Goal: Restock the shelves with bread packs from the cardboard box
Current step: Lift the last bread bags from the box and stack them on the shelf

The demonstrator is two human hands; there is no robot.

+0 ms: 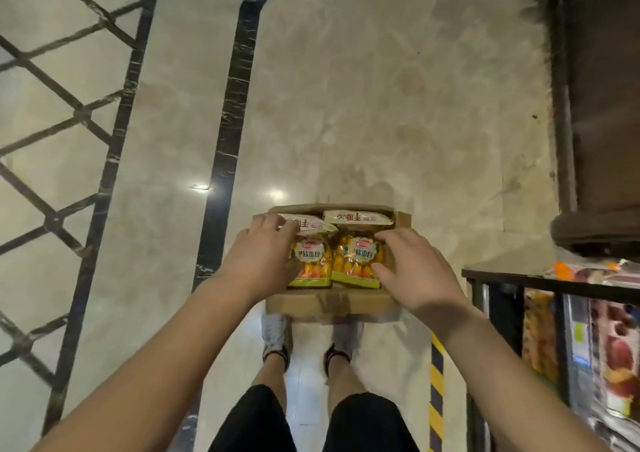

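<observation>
Left hand (258,254) rests on the left yellow pack (310,261), fingers curled loosely round its outer edge, not clamped. Right hand (412,271) mirrors it on the right pack (358,259), fingers spread open, thumb low at the near corner. Both packs lie flat in the open box (332,304) on the floor (346,105), long axes running away from the body, side by side and touching. Each hand sits directly outboard of its own pack. Film is glossy, crinkly, soft; box is matte corrugated. Two paler packs (356,217) lie beyond. Shelf (554,283) stands right.
</observation>
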